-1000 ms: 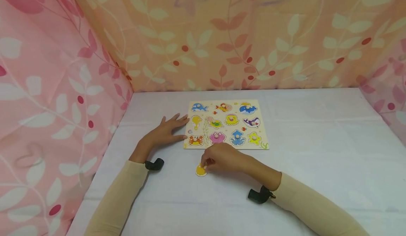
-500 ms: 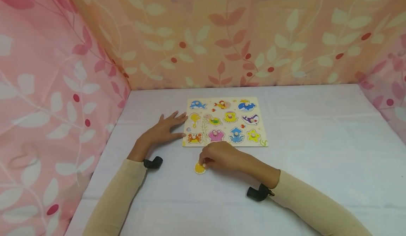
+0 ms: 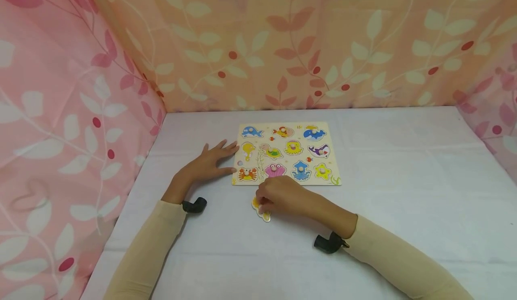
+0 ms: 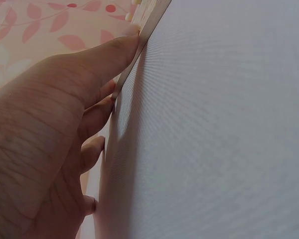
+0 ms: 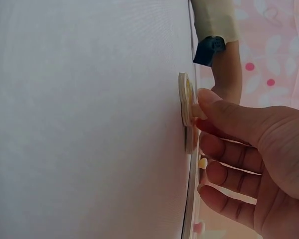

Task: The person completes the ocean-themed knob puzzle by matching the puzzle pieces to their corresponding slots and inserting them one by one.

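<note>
A pale wooden knob puzzle board (image 3: pixel 286 161) with sea-animal pieces lies flat on the table. My left hand (image 3: pixel 210 163) rests at its left side, fingers spread, with thumb and fingertips at the edge; the left wrist view shows the thumb (image 4: pixel 109 57) at the board's side. Just in front of the board, my right hand (image 3: pixel 282 196) pinches a small yellow puzzle piece (image 3: pixel 265 217) by its knob. In the right wrist view the puzzle piece (image 5: pixel 185 94) shows edge-on close to the table, between thumb and index finger. The fingers partly hide its picture.
A white cloth covers the table (image 3: pixel 404 179). Flowered curtains (image 3: pixel 258 44) hang behind it and at both sides. Each wrist carries a black camera mount, the left mount (image 3: pixel 194 205) and the right mount (image 3: pixel 329 242). Several knobbed pieces, such as the crab (image 3: pixel 247 175), sit in the board.
The yellow piece has turned under my right fingers and shifted slightly right, with more of its outline now showing. My left hand stays at the board's edge.
</note>
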`<state>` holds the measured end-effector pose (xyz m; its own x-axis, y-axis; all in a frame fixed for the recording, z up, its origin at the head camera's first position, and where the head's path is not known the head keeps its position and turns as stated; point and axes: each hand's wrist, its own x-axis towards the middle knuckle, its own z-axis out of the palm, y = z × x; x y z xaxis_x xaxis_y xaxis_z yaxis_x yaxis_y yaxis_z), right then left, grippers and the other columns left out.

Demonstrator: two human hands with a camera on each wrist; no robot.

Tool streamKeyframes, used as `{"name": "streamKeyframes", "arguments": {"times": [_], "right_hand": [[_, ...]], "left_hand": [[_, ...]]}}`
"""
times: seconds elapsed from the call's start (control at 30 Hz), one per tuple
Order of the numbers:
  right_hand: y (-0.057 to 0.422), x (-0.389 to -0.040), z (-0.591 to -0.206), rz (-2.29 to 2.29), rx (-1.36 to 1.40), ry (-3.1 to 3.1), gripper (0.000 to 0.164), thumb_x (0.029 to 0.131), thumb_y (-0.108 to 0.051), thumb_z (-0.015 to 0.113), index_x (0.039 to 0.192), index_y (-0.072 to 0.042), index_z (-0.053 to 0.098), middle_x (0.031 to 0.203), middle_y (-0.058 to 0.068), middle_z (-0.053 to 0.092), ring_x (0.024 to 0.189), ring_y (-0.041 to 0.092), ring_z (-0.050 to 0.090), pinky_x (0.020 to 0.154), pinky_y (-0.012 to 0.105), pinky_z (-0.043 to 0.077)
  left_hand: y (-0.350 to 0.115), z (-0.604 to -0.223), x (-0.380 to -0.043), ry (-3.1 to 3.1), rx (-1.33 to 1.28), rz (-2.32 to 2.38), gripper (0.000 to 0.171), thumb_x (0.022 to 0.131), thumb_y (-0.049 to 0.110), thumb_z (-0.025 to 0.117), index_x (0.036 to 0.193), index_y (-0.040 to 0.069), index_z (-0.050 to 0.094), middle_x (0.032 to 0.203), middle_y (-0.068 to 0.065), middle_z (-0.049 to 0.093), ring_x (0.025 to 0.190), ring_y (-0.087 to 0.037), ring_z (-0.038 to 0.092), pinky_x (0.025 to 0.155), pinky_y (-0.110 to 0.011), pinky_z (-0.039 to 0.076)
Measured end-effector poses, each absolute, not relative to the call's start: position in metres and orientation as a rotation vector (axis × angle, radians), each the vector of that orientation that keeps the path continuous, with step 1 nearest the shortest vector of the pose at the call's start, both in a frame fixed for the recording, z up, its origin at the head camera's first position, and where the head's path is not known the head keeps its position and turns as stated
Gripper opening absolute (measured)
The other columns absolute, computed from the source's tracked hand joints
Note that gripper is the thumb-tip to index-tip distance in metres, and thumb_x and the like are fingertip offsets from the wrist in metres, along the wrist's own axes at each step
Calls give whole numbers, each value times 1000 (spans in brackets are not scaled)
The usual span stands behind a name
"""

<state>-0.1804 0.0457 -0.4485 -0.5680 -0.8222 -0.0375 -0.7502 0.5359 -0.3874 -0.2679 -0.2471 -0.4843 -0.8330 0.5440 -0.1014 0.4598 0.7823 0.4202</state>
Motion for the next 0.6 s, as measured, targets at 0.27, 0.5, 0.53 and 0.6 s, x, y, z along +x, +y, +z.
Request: {"name": "streamKeyframes", "arguments": {"times": [0.27,0.5,0.53,0.6], "right_hand": [[47,-181,-448,-504,-1340,2539,13,85,-28,84,97,-24,81,80,-16,65,74,5,54,66,22,45],[49,-182,-448,-495,-1405,2521,11,87,-28,83,97,-25,81,79,-17,63,76,5,53,67,22,45],[49,-183,-448,-499,-1412,2516,11,87,-28,82,97,-24,81,80,-16,64,77,5,53,68,22,45],[49,-183,-449,-505,-1426,2509,12,87,-28,82,99,-24,81,83,-15,66,78,5,54,69,21,45]], "left_hand": [[-246,-484,-268,2758,774,565,84,90,65,64,160,29,33,166,9,24,157,-26,8,118,-67,-6],[-247,-485,-270,2757,770,563,84,91,67,62,160,30,32,166,11,23,157,-24,7,119,-66,-7],[-247,-486,-270,2756,772,564,84,91,67,62,160,30,32,166,11,23,157,-24,7,119,-66,-7],[-247,-486,-270,2753,777,566,84,91,67,62,160,30,32,166,11,23,157,-24,7,118,-66,-7]]}}
